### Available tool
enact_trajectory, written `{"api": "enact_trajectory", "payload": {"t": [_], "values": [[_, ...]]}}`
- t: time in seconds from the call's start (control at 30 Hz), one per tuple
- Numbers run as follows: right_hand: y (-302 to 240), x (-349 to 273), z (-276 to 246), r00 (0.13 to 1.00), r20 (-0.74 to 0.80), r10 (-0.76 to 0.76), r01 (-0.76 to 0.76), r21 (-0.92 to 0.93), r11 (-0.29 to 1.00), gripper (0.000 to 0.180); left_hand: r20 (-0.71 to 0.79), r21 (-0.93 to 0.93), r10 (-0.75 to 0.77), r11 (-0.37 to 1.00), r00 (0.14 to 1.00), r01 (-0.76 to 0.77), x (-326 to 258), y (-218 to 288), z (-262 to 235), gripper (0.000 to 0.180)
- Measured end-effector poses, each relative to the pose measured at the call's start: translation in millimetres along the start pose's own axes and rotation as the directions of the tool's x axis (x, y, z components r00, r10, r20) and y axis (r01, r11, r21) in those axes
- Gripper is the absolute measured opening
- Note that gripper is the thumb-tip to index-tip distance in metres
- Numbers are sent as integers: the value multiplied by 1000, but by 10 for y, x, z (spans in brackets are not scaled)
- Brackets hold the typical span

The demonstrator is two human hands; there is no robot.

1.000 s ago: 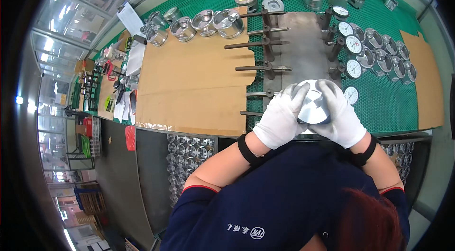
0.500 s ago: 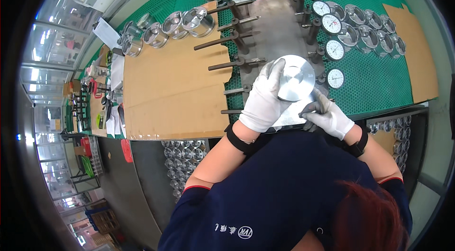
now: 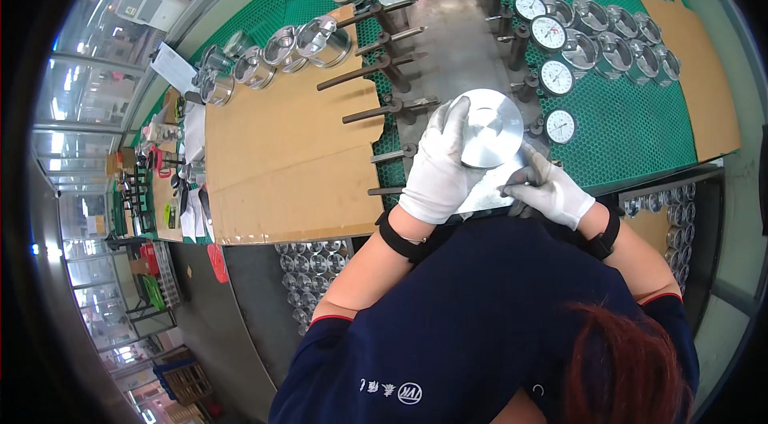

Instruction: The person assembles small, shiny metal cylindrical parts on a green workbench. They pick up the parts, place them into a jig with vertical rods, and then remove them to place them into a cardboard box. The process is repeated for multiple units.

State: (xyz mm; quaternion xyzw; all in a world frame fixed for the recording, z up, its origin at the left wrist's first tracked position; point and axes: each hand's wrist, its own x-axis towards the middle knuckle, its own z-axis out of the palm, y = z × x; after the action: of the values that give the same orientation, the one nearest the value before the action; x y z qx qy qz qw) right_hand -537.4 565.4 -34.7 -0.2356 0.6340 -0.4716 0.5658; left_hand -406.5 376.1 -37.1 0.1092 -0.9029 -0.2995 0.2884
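A shiny metal piston (image 3: 492,128) sits in front of me with its round, flat crown facing up. My left hand (image 3: 438,160), in a white glove with greyed fingertips, grips its left side. The fingers reach up along the rim. At the lower right, my gloved right hand (image 3: 552,192) is half closed, one finger against the piston's edge and the other fingers curled below it. The piston's underside is hidden. Beneath and behind it lies a grey metal plate (image 3: 464,40), with a brightly lit part (image 3: 484,192) between my hands.
Dial gauges (image 3: 557,78) on posts line the plate's right side; rods in clamps (image 3: 392,72) line its left. Several pistons (image 3: 614,52) stand on the green mat (image 3: 632,140) at right, others (image 3: 322,42) behind the cardboard (image 3: 292,160). More pistons (image 3: 316,264) fill a space below the bench.
The whole view has shifted slightly, so the bench things appear a little further left. Both hands keep nearly the same hold on the piston.
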Motion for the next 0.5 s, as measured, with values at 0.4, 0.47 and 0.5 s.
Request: {"api": "enact_trajectory", "payload": {"t": [0.4,0.47,0.5], "values": [[-352,-461,-279,768,-138,-625,581,-260,771,91,656,-625,-377,214,654,751,320,699,-300,50],[-471,-665,-589,863,-263,-431,478,155,864,72,534,-611,-232,559,813,561,484,952,-271,48],[-475,-750,-748,885,-316,-342,441,329,835,63,473,-636,-115,642,873,429,530,1011,-247,49]]}}
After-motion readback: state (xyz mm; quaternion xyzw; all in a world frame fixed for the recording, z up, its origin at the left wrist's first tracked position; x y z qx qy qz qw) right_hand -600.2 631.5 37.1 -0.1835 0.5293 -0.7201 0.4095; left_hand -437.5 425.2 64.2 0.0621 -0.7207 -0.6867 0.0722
